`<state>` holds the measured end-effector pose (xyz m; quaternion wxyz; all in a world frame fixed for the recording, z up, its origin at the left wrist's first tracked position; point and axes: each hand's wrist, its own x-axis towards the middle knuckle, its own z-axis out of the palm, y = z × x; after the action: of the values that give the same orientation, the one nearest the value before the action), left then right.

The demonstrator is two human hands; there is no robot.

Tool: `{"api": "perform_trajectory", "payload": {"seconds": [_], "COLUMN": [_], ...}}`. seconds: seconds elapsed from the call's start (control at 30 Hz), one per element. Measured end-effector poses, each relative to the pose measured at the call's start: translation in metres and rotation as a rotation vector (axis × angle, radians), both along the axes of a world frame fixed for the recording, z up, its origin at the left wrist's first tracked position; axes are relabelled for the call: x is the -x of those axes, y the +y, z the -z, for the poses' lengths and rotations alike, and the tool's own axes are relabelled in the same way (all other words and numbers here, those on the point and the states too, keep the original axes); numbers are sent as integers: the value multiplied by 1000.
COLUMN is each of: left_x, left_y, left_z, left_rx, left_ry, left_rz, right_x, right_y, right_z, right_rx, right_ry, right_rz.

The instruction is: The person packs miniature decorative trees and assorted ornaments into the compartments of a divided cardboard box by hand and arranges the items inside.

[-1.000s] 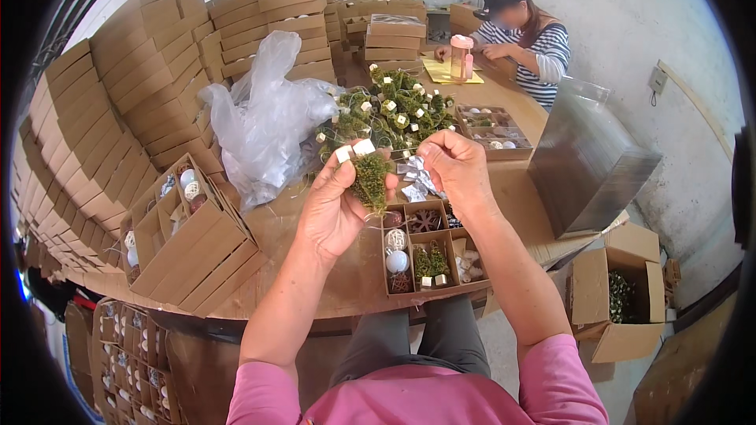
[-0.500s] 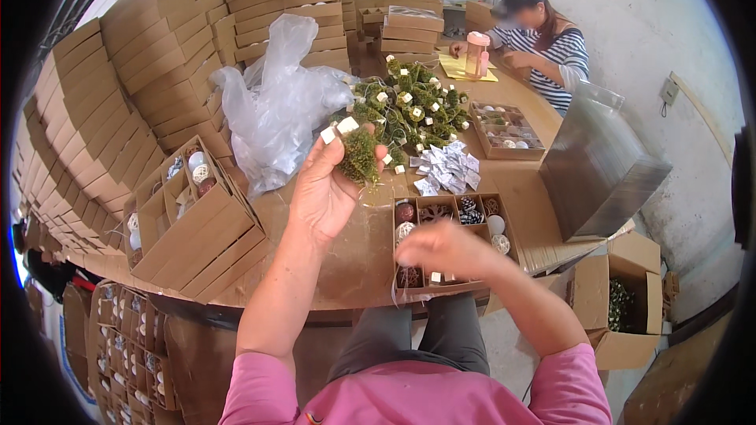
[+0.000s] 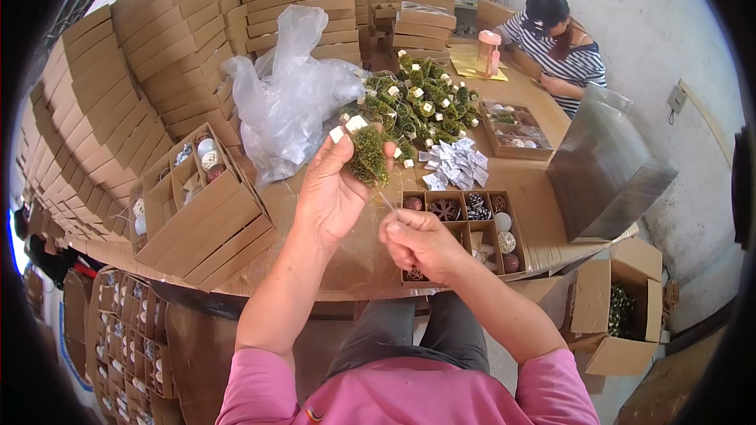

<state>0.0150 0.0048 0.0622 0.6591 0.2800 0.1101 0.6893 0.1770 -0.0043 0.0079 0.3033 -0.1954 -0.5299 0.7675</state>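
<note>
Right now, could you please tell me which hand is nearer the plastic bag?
Left. The left hand is beside the plastic bag; the right hand is farther right, over the divided box.

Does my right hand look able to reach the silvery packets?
Probably yes: the silvery packets lie uncovered just beyond the divided box, though your right hand seems to be pinching a thin strand.
</note>
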Motion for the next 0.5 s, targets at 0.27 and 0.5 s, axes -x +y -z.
{"api": "perform_trajectory", "payload": {"seconds": [0.27, 0.5], "left_x": [0, -18], "left_y": [-18, -28], "left_z": [6, 22], "left_rx": [68, 88], "left_ry": [190, 557], "left_rz": [145, -1], "right_x": [-26, -15], "right_y": [27, 36], "right_z": [-21, -40], "right_rx": [-141, -52], "right_ry": [-151, -202], "right_rz": [195, 398]}}
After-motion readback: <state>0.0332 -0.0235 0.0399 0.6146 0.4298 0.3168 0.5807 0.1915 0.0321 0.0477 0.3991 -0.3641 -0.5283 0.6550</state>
